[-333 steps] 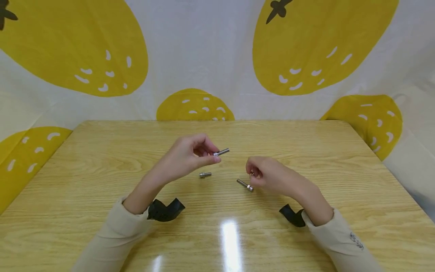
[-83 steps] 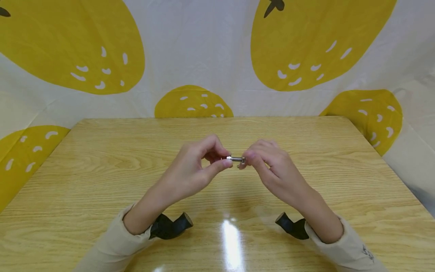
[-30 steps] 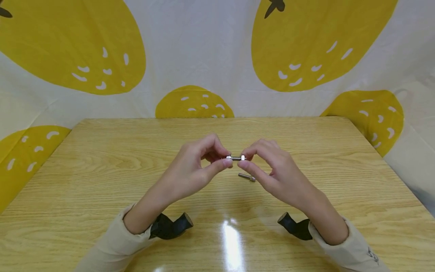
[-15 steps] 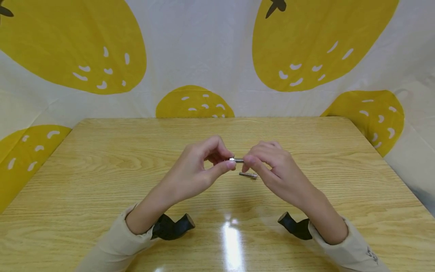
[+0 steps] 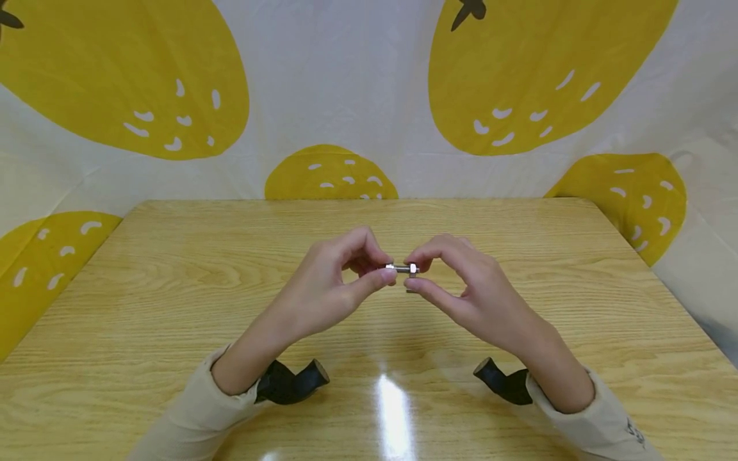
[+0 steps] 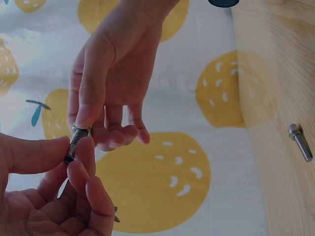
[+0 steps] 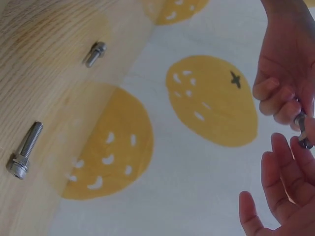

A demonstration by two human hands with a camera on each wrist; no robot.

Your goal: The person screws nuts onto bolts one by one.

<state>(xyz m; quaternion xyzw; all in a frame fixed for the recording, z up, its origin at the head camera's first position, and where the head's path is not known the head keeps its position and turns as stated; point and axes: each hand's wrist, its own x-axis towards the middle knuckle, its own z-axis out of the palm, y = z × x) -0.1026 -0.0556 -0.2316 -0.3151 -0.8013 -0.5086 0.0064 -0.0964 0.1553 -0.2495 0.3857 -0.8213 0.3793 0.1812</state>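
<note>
My left hand (image 5: 337, 285) pinches the head end of a steel bolt (image 5: 400, 269) between thumb and fingertips, holding it level above the table. Around the bolt's far end sits a hex nut (image 5: 413, 268), with thumb and index finger of my right hand (image 5: 481, 294) on it. The right wrist view shows two more bolts with nuts lying apart on the table: a longer bolt (image 7: 25, 150) and a shorter bolt (image 7: 95, 53). One table bolt (image 6: 299, 142) also appears in the left wrist view. In the head view, the right hand hides most of these loose bolts.
The wooden table (image 5: 230, 230) reaches back to a white cloth (image 5: 337, 77) printed with yellow fruit. Black curved mounts stick out from both sleeves, the left mount (image 5: 294, 382) and the right mount (image 5: 501, 382), low over the table.
Earlier the nut was apart from the bolt, in my right hand; now it is on the shank. Over the last second the right fingers rolled over the nut and back, while the left barely moved.
</note>
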